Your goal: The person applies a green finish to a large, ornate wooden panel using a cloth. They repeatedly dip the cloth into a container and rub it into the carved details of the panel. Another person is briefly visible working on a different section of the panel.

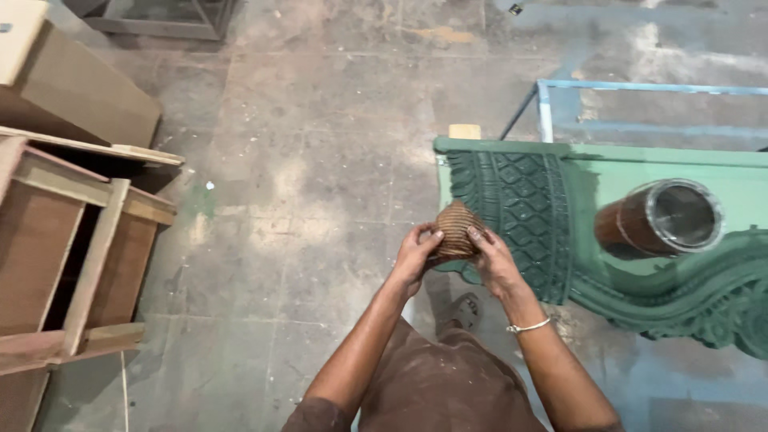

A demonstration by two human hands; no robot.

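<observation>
A: What sits in the grip?

B: A small ribbed wooden cone (456, 229), brown, rounded at the top, held between both hands in front of the person's body. The left hand (416, 254) closes on its left side, thumb up by the ridges; the right hand (490, 258) closes on its right side, fingers curled onto the wood. Both hands are closed on it, neither hanging loose.

A: And just past the grip?

B: Directly behind the cone is the edge of a carved panel painted green (512, 208), darker on its patterned band, lighter further right. Well to the right of the grip, a brown cylinder with a shiny open end (660, 218) lies on that panel.

A: Below the grip?

B: A sandalled foot (464, 310) on the grey concrete floor (304, 200).

A: And to the left?

B: Well apart from the hands, bare wooden furniture frames (72, 256) stand on the floor.
</observation>
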